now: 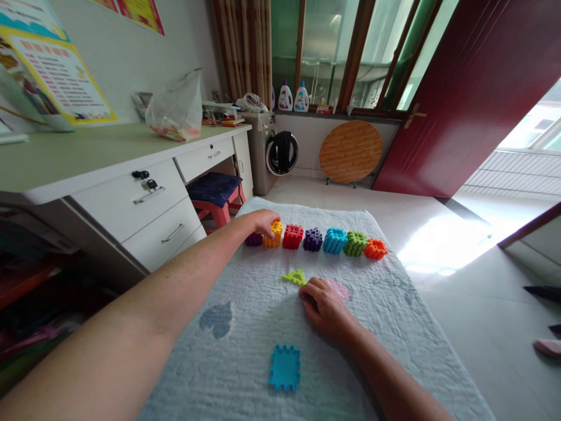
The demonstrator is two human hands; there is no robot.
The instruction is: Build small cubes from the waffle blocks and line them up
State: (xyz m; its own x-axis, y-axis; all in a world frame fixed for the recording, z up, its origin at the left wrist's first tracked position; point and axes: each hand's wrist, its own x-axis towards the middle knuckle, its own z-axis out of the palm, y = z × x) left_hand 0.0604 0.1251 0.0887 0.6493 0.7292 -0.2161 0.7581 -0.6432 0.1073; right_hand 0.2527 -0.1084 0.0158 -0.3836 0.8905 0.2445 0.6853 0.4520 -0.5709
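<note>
My left hand [263,224] reaches to the far left of the cloth, its fingers closed on a stack of yellow interlocking toy pieces [274,235]. A dark purple stack [254,239] lies partly hidden beneath that hand. To the right stand red [293,236], dark violet [312,240], light blue [335,241], green [355,243] and orange [376,249] stacks in a row. My right hand [325,305] rests mid-cloth with curled fingers; what is under them is hidden. Just beyond its fingertips lies a lime-green piece [295,277]. A flat blue notched square [284,368] lies nearer me.
A pale quilted cloth [249,327] with printed hearts covers the table. Left of it are a white-drawered desk [131,199] and a red stool with a dark cushion [220,190]. A washing machine [262,158], round wooden tabletop [351,151] and red door [451,105] stand beyond.
</note>
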